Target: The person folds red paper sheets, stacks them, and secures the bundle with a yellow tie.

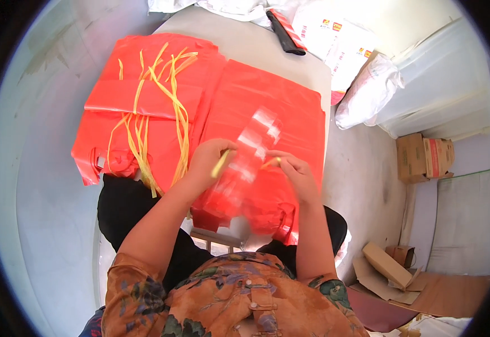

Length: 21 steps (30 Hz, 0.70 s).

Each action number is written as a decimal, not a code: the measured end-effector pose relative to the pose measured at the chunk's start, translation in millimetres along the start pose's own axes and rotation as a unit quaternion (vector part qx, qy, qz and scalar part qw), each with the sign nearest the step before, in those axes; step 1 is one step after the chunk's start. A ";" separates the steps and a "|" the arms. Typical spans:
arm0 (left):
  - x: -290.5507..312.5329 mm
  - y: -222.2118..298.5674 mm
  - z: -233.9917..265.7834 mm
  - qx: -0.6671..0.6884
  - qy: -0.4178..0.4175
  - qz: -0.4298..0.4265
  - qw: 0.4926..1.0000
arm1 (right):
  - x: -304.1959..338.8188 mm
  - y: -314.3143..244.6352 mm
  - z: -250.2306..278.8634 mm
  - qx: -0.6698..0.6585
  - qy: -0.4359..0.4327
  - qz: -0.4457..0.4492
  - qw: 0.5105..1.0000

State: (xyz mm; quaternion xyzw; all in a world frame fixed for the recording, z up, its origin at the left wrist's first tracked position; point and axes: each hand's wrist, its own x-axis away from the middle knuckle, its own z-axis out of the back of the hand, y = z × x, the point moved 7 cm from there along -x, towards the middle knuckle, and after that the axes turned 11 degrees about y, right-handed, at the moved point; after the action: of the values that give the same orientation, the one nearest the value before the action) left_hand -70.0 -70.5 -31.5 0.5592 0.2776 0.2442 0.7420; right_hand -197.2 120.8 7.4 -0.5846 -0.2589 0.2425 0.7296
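Observation:
My left hand is closed, with a yellow plastic strip sticking out of its fingers. My right hand pinches another piece of yellow strip. Between the hands is a long, narrow bundle of red and white see-through plastic, blurred by motion. Under it lies a stack of flat red plastic bags. To the left, a second red stack carries several loose yellow strips. Whether the two held pieces are one strip cannot be made out.
The pale table has a black and red rolled package at its far edge. White printed sacks stand behind, and a white bag is at the right. Cardboard boxes and flattened cardboard lie on the floor at right.

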 end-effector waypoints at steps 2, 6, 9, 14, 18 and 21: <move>1.3 1.4 -1.6 -0.005 -0.001 -0.013 1.000 | -10.5 7.1 -19.9 -0.122 0.014 -0.014 0.992; 4.5 26.3 -2.3 -0.064 -0.061 -0.027 0.996 | -21.3 25.7 -41.7 -0.133 -0.004 -0.039 0.990; 9.5 42.9 -3.4 -0.129 -0.066 -0.122 0.982 | -22.8 28.0 -54.6 -0.048 0.033 0.113 0.992; 15.3 60.9 5.1 -0.108 -0.021 -0.196 0.974 | -19.1 0.8 -82.7 0.117 -0.038 0.206 0.971; 19.1 83.5 13.6 -0.158 0.040 -0.363 0.917 | -14.8 0.2 -86.6 0.086 -0.070 0.166 0.980; 9.6 75.4 11.5 -0.144 0.011 -0.201 0.969 | -16.1 5.4 -83.7 0.137 -0.073 0.125 0.980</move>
State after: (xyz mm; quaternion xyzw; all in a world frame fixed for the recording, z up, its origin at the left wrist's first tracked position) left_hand -59.1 -52.7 42.5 0.3766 0.3548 0.1333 0.8453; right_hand -154.2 50.4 -14.7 -0.4877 -0.2010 0.4068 0.7459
